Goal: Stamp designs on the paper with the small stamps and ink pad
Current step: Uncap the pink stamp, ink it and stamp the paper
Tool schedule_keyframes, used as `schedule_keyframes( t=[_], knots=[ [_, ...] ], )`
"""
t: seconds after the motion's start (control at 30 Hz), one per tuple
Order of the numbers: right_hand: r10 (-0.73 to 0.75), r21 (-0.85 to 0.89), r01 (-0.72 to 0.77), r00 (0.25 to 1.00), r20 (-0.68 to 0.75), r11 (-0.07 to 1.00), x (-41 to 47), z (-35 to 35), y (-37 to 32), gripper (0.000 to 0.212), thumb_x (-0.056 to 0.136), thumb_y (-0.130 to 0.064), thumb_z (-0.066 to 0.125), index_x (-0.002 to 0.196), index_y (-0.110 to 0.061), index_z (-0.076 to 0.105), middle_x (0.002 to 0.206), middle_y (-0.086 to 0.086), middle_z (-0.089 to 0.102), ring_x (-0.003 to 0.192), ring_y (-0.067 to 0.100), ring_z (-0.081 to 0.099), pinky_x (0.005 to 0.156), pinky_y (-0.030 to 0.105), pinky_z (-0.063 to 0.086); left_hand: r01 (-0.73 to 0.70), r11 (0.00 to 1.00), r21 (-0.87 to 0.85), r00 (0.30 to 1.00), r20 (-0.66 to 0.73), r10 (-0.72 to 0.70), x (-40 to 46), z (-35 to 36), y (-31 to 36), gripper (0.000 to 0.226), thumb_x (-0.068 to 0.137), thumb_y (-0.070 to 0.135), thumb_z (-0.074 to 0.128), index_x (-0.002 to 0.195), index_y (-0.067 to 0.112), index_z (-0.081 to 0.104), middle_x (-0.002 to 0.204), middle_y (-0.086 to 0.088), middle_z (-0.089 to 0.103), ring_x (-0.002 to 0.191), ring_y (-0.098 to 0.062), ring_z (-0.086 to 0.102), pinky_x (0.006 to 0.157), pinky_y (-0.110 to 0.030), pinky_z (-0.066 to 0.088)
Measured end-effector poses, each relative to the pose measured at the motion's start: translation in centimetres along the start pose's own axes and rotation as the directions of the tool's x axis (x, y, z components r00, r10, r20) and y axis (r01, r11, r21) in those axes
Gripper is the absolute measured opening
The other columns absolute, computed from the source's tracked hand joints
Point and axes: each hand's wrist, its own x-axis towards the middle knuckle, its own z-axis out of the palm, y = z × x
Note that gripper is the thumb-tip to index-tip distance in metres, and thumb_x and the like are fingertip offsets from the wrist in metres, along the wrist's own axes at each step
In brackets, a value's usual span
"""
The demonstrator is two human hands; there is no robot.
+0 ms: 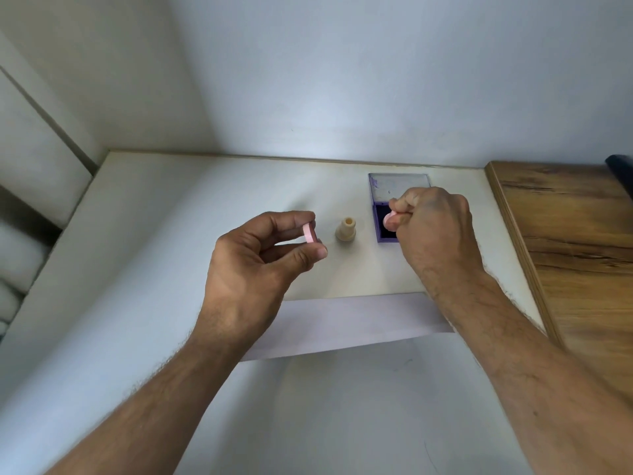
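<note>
A purple ink pad (383,236) lies open on the white table, its clear lid (399,185) folded back toward the wall. My right hand (435,221) is closed around a small pink stamp (389,219) held over the dark pad; I cannot tell whether the stamp touches the ink. My left hand (253,258) pinches a flat pink cap (310,233) between thumb and fingers, raised above the table. A cream stamp (346,230) stands upright between my hands. A white sheet of paper (349,323) lies nearer me, partly under my forearms.
The white table (171,234) meets a pale wall at the back. A wooden surface (575,255) adjoins it on the right, with a dark object (620,169) at the frame's edge. A gap drops off along the table's left side.
</note>
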Motion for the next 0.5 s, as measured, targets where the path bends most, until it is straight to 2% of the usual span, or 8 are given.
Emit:
schedule_keyframes(
  t=[0.03,0.13,0.2,0.27,0.3,0.43,0.5],
  knots=[
    [0.025,0.033,-0.025,1.0,0.0,0.999,0.0,0.1,0.0,0.021,0.093,-0.004,0.054,0.095,-0.013,0.073,0.08,0.0,0.07,0.074,0.007,0.066,0.066,0.013,0.052,0.0,1.0,0.002,1.0,-0.001,0.0,-0.1,-0.3,0.1,0.026,0.076,0.004,0.081,0.096,0.019,0.076,0.097,0.005,0.079,0.085,-0.016,0.077,0.089,-0.043,0.059],
    [0.029,0.059,-0.028,0.999,-0.021,0.998,0.1,0.1,0.2,0.021,0.093,-0.005,0.055,0.087,-0.016,0.072,0.081,0.001,0.071,0.073,0.008,0.067,0.067,0.014,0.053,-0.003,0.999,0.038,1.0,-0.019,0.004,-0.3,-1.1,0.0,0.023,0.077,0.01,0.082,0.093,0.024,0.074,0.1,0.005,0.078,0.087,-0.017,0.076,0.083,-0.056,0.059],
    [-0.007,0.025,0.008,0.999,-0.037,1.0,-0.3,0.2,0.1,0.02,0.091,-0.004,0.057,0.087,-0.017,0.071,0.08,0.0,0.07,0.071,0.005,0.065,0.064,0.011,0.053,-0.003,0.999,0.043,0.999,-0.048,0.005,-0.4,-1.8,0.1,0.021,0.079,0.009,0.081,0.095,0.022,0.073,0.1,0.001,0.077,0.086,-0.018,0.076,0.082,-0.051,0.06],
    [-0.07,-0.013,0.07,0.995,-0.074,0.997,-0.8,0.2,0.2,0.016,0.089,-0.004,0.062,0.097,-0.014,0.072,0.083,-0.001,0.071,0.076,0.008,0.067,0.072,0.021,0.058,0.013,0.999,0.035,0.998,-0.066,-0.01,-0.4,-2.6,0.3,0.022,0.08,0.008,0.079,0.098,0.019,0.073,0.1,-0.004,0.076,0.085,-0.018,0.074,0.084,-0.043,0.061],
    [-0.069,0.023,0.072,0.993,-0.1,0.997,-1.2,0.0,0.0,0.016,0.088,-0.007,0.066,0.1,-0.015,0.072,0.084,-0.003,0.071,0.079,0.009,0.068,0.076,0.028,0.06,0.03,0.999,0.028,0.998,-0.063,-0.028,-0.4,-2.9,0.4,0.024,0.081,0.008,0.079,0.1,0.019,0.073,0.1,-0.006,0.076,0.084,-0.016,0.074,0.084,-0.041,0.061],
    [0.01,0.344,0.06,0.98,-0.198,0.937,-3.7,-1.4,-2.7,0.013,0.085,-0.014,0.071,0.095,-0.022,0.073,0.084,-0.005,0.075,0.073,0.014,0.073,0.073,0.034,0.061,0.082,0.997,-0.001,0.995,-0.061,-0.082,-1.1,-4.2,1.5,0.033,0.083,0.008,0.077,0.113,0.022,0.073,0.102,-0.006,0.075,0.082,-0.017,0.073,0.08,-0.031,0.061],
    [0.112,0.6,-0.039,0.99,-0.084,0.799,-5.7,-2.1,-4.5,0.013,0.086,-0.006,0.069,0.091,-0.019,0.072,0.075,-0.001,0.075,0.064,0.015,0.071,0.07,0.032,0.061,0.106,0.994,-0.025,0.993,-0.047,-0.107,-1.9,-4.6,2.1,0.027,0.085,0.005,0.075,0.108,0.019,0.075,0.104,-0.009,0.073,0.084,-0.022,0.073,0.076,-0.031,0.061]
  ],
)
